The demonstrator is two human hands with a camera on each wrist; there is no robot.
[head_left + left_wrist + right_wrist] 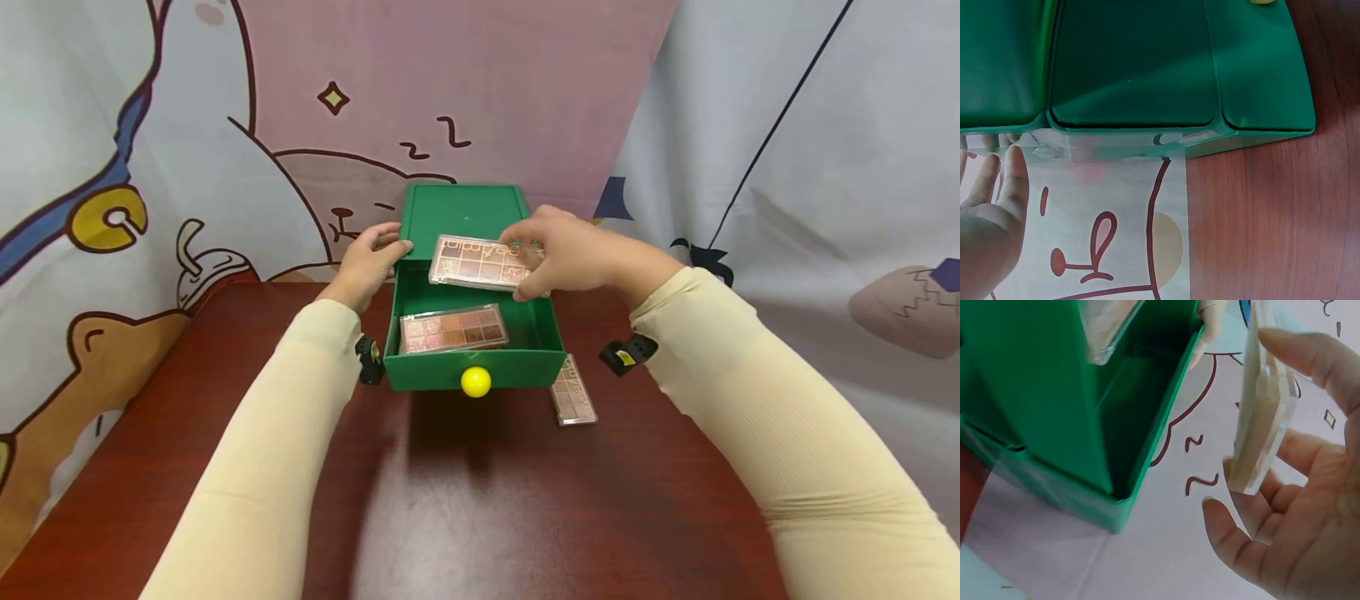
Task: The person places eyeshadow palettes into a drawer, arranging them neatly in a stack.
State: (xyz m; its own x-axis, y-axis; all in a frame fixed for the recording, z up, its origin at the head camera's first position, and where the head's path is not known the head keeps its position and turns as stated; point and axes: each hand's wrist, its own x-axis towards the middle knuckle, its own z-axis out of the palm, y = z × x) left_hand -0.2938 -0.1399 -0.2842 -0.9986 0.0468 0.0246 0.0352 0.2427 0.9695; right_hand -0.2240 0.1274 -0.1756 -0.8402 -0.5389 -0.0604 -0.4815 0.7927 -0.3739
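Observation:
In the head view my right hand [566, 254] pinches an eyeshadow palette [476, 262] with a clear lid, holding it above the pulled-out green drawer [525, 371]. The right wrist view shows that palette [1263, 419] edge-on between thumb and fingers. Inside the drawer, toward its left front, lies another eyeshadow palette [453, 329]. A round yellow knob [476, 382] sits on the drawer front. My left hand [367, 265] rests against the left side of the green drawer box [465, 212], thumb at its top edge. In the left wrist view its fingers [1015, 181] are straight against the side.
One more palette [573, 396] lies on the reddish-brown table [480, 517], just right of the drawer front. A printed cartoon cloth [465, 83] hangs behind the box. The drawer juts out toward me.

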